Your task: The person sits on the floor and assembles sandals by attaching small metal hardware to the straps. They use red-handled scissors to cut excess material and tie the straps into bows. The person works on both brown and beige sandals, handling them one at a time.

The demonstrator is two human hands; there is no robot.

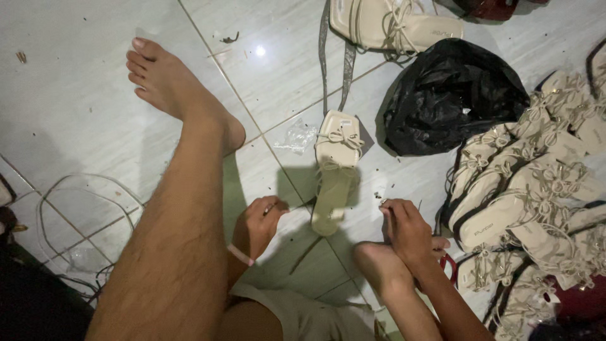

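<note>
On the tiled floor, left hand half-curled, empty, beside cream sandal; right hand clenched, contents unclear.

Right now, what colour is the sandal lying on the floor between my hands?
Cream, seen in the head view: the sandal.

Pale tiled floor carries cream sandal, black plastic bag, sandal heap, loose cable, clear wrapper.

The floor is laid with large pale grey tiles with thin dark joints, scattered with small dark crumbs. A bright spot of light glints on one tile, and shadows darken the lower left corner.
</note>
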